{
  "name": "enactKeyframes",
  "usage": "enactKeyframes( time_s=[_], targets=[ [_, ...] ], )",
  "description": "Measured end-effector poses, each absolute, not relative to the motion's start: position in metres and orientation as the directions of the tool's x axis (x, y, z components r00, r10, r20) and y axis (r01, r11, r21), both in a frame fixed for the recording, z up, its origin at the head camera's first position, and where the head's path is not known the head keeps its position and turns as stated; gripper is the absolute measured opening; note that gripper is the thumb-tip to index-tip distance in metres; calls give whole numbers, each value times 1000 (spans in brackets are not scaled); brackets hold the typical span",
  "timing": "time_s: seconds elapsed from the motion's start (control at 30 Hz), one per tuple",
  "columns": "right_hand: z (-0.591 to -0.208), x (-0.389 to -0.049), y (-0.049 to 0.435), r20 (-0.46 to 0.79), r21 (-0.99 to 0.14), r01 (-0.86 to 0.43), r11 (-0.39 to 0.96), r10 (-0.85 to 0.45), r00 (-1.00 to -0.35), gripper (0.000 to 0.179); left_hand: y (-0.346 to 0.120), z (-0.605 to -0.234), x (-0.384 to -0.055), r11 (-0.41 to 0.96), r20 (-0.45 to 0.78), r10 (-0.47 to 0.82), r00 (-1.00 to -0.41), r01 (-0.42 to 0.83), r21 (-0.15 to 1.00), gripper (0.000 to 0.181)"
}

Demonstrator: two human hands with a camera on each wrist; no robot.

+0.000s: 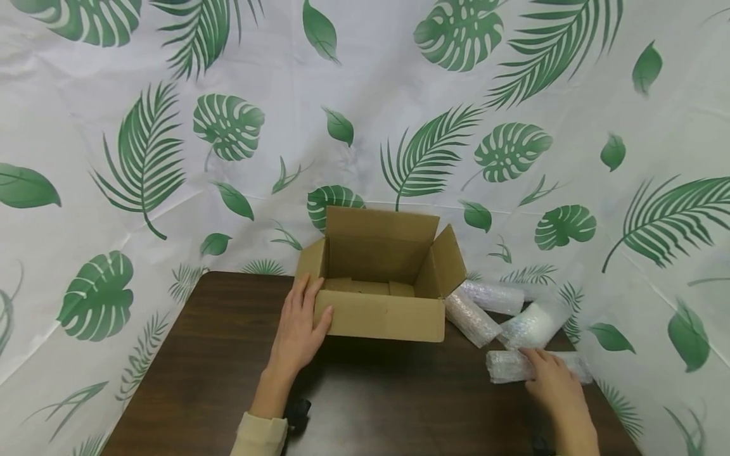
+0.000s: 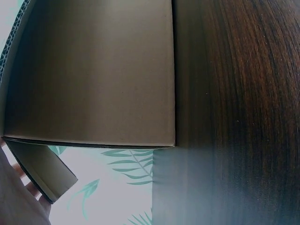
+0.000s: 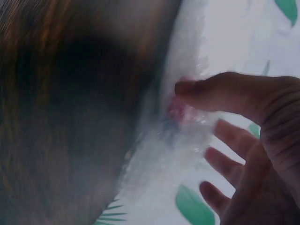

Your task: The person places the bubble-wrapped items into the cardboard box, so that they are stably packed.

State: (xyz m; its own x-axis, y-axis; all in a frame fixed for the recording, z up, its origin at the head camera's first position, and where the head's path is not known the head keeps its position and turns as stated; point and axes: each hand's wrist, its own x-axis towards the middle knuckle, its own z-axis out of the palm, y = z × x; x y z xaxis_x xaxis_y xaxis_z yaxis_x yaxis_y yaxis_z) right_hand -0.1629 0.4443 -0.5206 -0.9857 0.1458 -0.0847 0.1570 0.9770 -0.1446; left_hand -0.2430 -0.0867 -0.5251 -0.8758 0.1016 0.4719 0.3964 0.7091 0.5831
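An open-topped cardboard box stands on the table with its flaps up or spread outward. At its front left corner my left hand holds the side flap, with the thumb by the front flap. In the left wrist view, fingers show behind a small flap. My right hand lies over a bubble-wrapped roll near the table's right edge. The right wrist view is blurred: the thumb touches the clear wrap, the other visible fingers are spread, and something reddish shows through the wrap.
More bubble-wrapped bundles lie right of the box: one leaning close to it, one behind, and a wider one. The dark wood table backs onto a leaf-print sheet. A small black object is by the left wrist.
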Motion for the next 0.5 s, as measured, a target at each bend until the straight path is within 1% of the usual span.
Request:
enactKeyframes(
  time_s=[0.13,0.3,0.5],
  targets=[
    [-527,-159,458,-88,-149,216,965,205,-975,67,-86,-526,-243,705,477,103,-873,402,584,62],
    [-539,-161,472,-95,-148,245,958,233,-968,68,-86,-527,-242,708,478,98,-873,399,583,62],
    [-551,-164,479,-9,-119,219,968,219,-976,67,-86,-525,-242,709,485,98,-869,403,578,62]
  ],
)
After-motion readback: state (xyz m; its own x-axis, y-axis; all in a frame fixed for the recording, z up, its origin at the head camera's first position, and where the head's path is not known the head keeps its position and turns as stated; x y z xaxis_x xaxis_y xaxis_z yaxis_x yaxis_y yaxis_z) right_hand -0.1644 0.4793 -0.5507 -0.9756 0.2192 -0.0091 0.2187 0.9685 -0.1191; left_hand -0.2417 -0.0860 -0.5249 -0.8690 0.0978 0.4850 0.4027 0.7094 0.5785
